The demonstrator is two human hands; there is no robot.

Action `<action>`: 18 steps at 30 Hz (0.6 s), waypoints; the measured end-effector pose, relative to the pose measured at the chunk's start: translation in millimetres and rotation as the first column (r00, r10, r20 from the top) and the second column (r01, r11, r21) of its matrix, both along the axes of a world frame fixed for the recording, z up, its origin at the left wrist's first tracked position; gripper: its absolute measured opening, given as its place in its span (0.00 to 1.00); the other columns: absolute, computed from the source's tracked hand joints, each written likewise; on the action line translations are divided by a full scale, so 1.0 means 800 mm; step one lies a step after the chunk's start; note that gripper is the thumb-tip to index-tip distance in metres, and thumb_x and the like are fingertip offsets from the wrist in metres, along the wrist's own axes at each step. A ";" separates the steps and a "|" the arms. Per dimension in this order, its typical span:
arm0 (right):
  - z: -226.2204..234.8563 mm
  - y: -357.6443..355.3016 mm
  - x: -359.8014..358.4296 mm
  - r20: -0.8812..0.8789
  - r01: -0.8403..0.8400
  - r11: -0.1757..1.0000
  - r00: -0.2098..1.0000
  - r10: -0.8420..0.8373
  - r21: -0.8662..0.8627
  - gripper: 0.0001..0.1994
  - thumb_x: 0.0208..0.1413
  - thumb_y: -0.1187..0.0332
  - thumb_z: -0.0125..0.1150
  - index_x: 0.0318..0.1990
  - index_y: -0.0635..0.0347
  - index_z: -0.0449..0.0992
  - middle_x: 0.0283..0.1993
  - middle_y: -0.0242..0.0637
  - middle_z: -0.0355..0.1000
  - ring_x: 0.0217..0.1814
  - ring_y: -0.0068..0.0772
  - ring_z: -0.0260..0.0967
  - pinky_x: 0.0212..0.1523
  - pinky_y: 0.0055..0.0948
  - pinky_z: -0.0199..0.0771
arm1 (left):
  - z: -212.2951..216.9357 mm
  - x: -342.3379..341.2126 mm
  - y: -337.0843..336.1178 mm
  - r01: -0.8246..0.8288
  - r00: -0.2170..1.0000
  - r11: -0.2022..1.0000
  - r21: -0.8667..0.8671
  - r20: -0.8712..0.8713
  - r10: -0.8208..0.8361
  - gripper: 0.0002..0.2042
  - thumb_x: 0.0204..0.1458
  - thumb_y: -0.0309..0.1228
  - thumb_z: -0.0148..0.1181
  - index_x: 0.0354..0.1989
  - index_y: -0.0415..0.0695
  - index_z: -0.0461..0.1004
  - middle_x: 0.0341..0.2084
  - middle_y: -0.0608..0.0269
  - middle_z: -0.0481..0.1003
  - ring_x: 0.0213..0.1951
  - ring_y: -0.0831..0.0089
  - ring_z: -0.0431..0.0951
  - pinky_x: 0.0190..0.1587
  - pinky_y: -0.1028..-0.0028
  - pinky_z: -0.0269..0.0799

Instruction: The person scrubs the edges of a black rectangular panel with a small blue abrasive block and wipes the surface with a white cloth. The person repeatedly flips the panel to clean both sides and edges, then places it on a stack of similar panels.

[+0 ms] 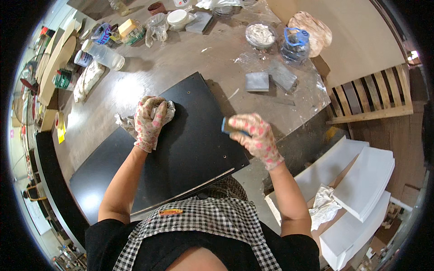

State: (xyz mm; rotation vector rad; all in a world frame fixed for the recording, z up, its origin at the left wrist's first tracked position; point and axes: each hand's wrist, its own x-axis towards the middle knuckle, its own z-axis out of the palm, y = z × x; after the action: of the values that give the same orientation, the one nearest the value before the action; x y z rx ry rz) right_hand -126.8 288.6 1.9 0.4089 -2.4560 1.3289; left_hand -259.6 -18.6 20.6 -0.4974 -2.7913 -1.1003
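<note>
You are leaning over the bench [190, 54], and a black panel [190, 149] is lying across the middle of the frame, running from the lower left toward the centre. Your left hand [149, 122], in a flowered glove, is pressing a crumpled rag [165, 110] onto the upper part of the panel; the fingers are curled together over the rag, and some of the cloth is sticking out to the left of the glove. Your right hand [253, 135], in the same kind of glove, is sitting at the right edge of the panel, right of centre in the frame. Its fingers are closing around a small blue block [228, 128], and only the left end of the block is showing.

Just above your right hand, two grey blocks [257, 81] are lying on a clear plastic sheet [298, 90] that is covering this part of the bench. Further up, a round tub [261, 35] with pale content is standing beside a clear jug [296, 45] with a blue handle. In the upper left of the frame, a clear bottle [105, 55] is lying on its side among jars and bags. In the lower right, white curved boards [361, 185] are stacked on the floor, with crumpled paper [324, 205] beside them.
</note>
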 end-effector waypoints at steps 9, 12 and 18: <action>0.001 0.030 0.133 0.120 0.133 0.991 0.984 -0.133 0.007 0.21 0.48 0.62 0.74 0.51 0.48 0.80 0.53 0.37 0.78 0.49 0.45 0.77 0.51 0.41 0.75 | -0.008 -0.002 -0.003 0.014 1.000 1.000 0.028 -0.011 -0.014 0.10 0.57 0.33 0.60 0.41 0.40 0.79 0.42 0.53 0.76 0.48 0.57 0.74 0.55 0.63 0.67; -0.001 0.018 0.121 0.160 0.088 0.979 0.980 -0.118 0.183 0.21 0.48 0.64 0.74 0.52 0.47 0.79 0.51 0.37 0.79 0.48 0.44 0.77 0.49 0.41 0.76 | -0.005 0.001 -0.005 0.043 0.999 0.999 -0.009 -0.011 -0.043 0.10 0.57 0.32 0.60 0.42 0.39 0.79 0.43 0.53 0.76 0.48 0.55 0.75 0.54 0.62 0.68; -0.003 0.034 0.163 0.151 0.121 0.992 0.982 -0.113 -0.041 0.25 0.43 0.70 0.76 0.53 0.46 0.78 0.52 0.37 0.79 0.47 0.45 0.77 0.47 0.39 0.77 | 0.001 0.008 -0.006 0.049 0.999 0.998 -0.049 -0.001 -0.049 0.10 0.56 0.32 0.61 0.41 0.39 0.79 0.43 0.51 0.76 0.48 0.53 0.74 0.54 0.60 0.69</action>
State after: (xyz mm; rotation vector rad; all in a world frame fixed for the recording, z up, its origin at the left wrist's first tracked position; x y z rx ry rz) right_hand 3.4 315.9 -0.7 0.1554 -2.5159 1.4144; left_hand -252.9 -23.1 21.6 -0.5751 -2.8245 -1.0413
